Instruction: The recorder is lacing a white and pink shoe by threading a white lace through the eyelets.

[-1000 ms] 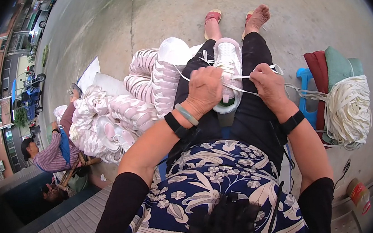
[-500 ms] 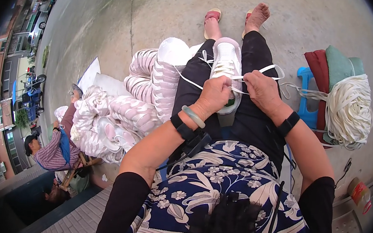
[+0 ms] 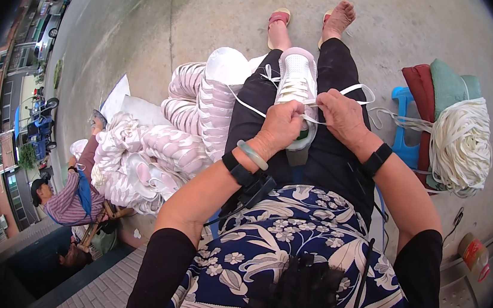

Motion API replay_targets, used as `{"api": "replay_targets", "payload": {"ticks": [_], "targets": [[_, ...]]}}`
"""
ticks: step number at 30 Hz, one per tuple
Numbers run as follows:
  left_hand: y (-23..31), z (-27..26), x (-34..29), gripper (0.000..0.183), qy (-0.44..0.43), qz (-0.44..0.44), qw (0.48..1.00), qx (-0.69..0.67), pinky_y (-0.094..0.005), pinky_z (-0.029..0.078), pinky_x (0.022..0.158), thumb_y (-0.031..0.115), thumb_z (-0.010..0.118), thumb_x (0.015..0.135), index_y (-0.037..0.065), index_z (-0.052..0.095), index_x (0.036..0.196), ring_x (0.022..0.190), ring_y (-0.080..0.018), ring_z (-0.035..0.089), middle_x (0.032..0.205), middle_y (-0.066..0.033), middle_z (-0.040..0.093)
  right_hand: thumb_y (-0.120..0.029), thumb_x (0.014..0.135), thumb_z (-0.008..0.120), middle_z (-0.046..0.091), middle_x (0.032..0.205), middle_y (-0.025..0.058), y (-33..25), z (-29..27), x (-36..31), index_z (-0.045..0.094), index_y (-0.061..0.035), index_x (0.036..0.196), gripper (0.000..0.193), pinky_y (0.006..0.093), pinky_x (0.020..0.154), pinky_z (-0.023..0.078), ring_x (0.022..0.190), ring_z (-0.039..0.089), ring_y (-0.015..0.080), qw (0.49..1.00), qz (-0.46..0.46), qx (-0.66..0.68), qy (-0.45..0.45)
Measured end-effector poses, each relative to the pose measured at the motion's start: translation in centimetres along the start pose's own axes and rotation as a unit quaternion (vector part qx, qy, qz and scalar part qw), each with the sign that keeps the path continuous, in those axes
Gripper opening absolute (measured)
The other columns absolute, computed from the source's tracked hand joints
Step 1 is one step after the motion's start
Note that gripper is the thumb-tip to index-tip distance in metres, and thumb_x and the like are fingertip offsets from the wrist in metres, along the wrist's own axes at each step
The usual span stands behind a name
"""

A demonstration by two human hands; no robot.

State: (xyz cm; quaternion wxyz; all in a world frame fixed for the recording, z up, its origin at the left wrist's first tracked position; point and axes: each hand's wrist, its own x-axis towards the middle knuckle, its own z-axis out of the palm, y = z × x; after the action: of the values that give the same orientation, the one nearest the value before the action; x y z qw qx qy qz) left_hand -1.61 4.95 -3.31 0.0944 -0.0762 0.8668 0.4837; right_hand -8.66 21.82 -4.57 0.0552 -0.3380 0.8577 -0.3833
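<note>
A white sneaker (image 3: pixel 297 72) with a pale pink toe lies between my thighs, toe pointing away from me. White shoelace (image 3: pixel 292 91) crosses its upper in rows. My left hand (image 3: pixel 283 123) pinches the lace at the left of the shoe's opening, and a lace end trails off leftward over my thigh. Opposite it, my right hand (image 3: pixel 342 115) is closed on the lace too, with a loop (image 3: pixel 365 94) standing out beyond the knuckles. A short piece of lace spans the gap between both hands. The fingers hide part of the opening.
Stacked white and pink shoe uppers (image 3: pixel 218 112) lie to my left. On my right, a large bundle of white laces (image 3: pixel 462 143) rests by a blue stool (image 3: pixel 404 128) and red and green cloths (image 3: pixel 455 86). A plastic bottle (image 3: pixel 475 255) lies farther back. Another person (image 3: pixel 73 199) sits at left.
My right hand has shifted slightly left and up, closer to my left hand. The lace between them looks shorter. The shoe stays in place on my lap.
</note>
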Motion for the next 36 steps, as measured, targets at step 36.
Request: {"api": "replay_targets", "payload": {"ticks": [36], "targets": [[0.2,-1.8,-1.9,0.033,-0.147,0.052,0.988,0.008,-0.0272,0.048,0.074,0.002,0.053,0.080,0.003,0.055,0.112,0.080,-0.0165,0.062,0.088,-0.0116,0.065,-0.021,0.076,0.056,0.057,0.074,0.0139,-2.5,0.5,-1.1,0.055,-0.0042,0.079,0.017,0.0409,0.061,0.047,0.068,0.059,0.0322,0.999,0.025,-0.033,-0.015]]}}
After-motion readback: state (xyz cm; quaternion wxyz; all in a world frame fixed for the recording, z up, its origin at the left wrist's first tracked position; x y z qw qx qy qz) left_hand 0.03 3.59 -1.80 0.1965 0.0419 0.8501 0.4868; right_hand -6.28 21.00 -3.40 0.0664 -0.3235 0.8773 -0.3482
